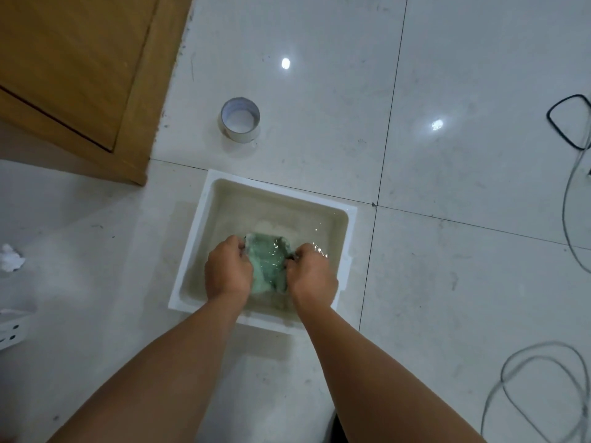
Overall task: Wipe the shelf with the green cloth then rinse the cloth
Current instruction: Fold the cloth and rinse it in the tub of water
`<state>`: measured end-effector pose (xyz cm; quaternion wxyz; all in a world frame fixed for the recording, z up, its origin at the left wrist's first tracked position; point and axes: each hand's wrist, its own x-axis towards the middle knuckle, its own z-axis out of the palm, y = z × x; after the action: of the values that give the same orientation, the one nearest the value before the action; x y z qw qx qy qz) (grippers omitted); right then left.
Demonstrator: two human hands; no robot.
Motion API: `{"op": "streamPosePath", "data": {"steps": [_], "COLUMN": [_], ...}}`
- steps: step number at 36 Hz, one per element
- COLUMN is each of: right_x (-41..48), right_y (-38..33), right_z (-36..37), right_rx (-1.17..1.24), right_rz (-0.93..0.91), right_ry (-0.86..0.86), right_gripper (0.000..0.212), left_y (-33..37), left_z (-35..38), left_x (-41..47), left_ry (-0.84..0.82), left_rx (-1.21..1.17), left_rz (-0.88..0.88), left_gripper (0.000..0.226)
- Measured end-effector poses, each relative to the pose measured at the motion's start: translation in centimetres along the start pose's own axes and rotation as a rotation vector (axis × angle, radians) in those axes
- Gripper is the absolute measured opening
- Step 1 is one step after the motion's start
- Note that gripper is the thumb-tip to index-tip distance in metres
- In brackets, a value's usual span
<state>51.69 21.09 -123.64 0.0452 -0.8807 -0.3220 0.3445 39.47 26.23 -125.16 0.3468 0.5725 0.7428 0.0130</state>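
Note:
The green cloth (268, 263) lies under the water in a white square foam tub (351, 231) that stands on the tiled floor. My left hand (227, 269) grips the cloth's left side and my right hand (311, 274) grips its right side, both dipped in the cloudy water. The cloth is stretched between them. Ripples glint on the water by my right hand. The wooden shelf unit (73, 71) fills the upper left corner.
A roll of white tape (240, 120) stands on the floor beyond the tub. Grey and black cables (572, 193) trail along the right edge, with a looped grey cable (524, 372) lower right. Crumpled white paper (11, 258) and a white power strip (11, 330) lie at the left.

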Motion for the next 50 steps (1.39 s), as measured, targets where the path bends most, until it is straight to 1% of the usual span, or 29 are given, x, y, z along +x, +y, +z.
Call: {"op": "streamPosePath", "data": {"steps": [2,4,6,8,10,11,14,16,18,20,23,26,29,31,35,38,40,41,43,45,47,50], "right_x": [0.1,0.2,0.1,-0.3,-0.5,-0.5,-0.1,0.5,1.0,1.4,1.8,1.9,1.9,1.9,1.7,0.9,-0.1,-0.6,-1.6,-2.5,-3.2,-4.9], "right_y": [0.5,0.9,1.2,1.6,2.1,2.3,2.7,2.6,2.5,2.5,2.6,2.9,3.1,3.2,3.3,3.0,2.3,1.9,0.8,-0.6,-2.1,-4.1], "right_z": [-0.3,-0.3,0.0,0.4,0.8,0.9,1.1,1.2,1.4,1.6,2.0,2.5,2.8,2.8,2.3,1.4,0.3,-0.4,-2.0,-3.8,-5.4,-8.1], "right_rx": [-0.067,-0.122,-0.184,-0.324,-0.422,-0.443,-0.487,-0.517,-0.533,-0.545,-0.542,-0.544,-0.565,-0.574,-0.565,-0.518,-0.517,-0.517,-0.518,-0.508,-0.495,-0.476], "right_rz": [-0.028,-0.122,-0.341,-0.569,-0.712,-0.731,-0.699,-0.683,-0.681,-0.681,-0.67,-0.666,-0.65,-0.64,-0.642,-0.631,-0.614,-0.587,-0.499,-0.392,-0.324,-0.306], "right_ry": [0.06,0.107,0.142,0.163,0.133,0.103,0.046,0.019,0.002,0.007,0.034,0.039,0.054,0.053,0.055,0.029,-0.057,-0.141,-0.291,-0.407,-0.493,-0.515], "right_gripper": [0.018,0.021,0.024,0.035,0.049,0.053,0.051,0.049,0.051,0.052,0.048,0.041,0.034,0.032,0.034,0.037,0.048,0.054,0.062,0.065,0.065,0.061], "left_y": [-0.3,-0.5,-0.4,-0.5,-0.8,-1.0,-1.5,-1.7,-1.5,-1.8,-2.4,-3.0,-3.1,-3.3,-3.6,-2.9,-2.1,-1.6,-0.7,0.6,2.2,4.7], "left_z": [-0.6,-1.0,-1.3,-1.3,-1.1,-1.0,-0.8,-0.3,0.0,0.5,0.8,1.0,1.0,1.0,0.6,-0.3,-1.2,-1.7,-2.6,-4.1,-6.0,-9.3], "left_x": [0.0,-0.2,-0.7,-0.9,-0.9,-0.8,0.0,0.6,1.1,1.5,2.0,2.4,2.2,2.2,1.8,0.8,0.0,-0.4,-1.1,-1.8,-2.5,-4.3], "left_ry": [0.009,0.017,0.0,-0.001,-0.042,-0.076,-0.152,-0.194,-0.221,-0.221,-0.218,-0.187,-0.183,-0.197,-0.284,-0.366,-0.417,-0.436,-0.458,-0.478,-0.497,-0.485], "left_rx": [0.118,0.264,0.437,0.57,0.661,0.71,0.83,0.824,0.811,0.79,0.766,0.781,0.809,0.834,0.787,0.713,0.673,0.642,0.588,0.581,0.577,0.56], "left_rz": [0.088,0.281,0.532,0.729,0.826,0.839,0.831,0.808,0.747,0.731,0.719,0.755,0.772,0.769,0.701,0.637,0.581,0.546,0.487,0.45,0.434,0.415], "left_gripper": [0.014,0.024,0.043,0.056,0.06,0.06,0.06,0.059,0.059,0.057,0.051,0.047,0.054,0.051,0.047,0.053,0.056,0.056,0.056,0.055,0.053,0.051]}}
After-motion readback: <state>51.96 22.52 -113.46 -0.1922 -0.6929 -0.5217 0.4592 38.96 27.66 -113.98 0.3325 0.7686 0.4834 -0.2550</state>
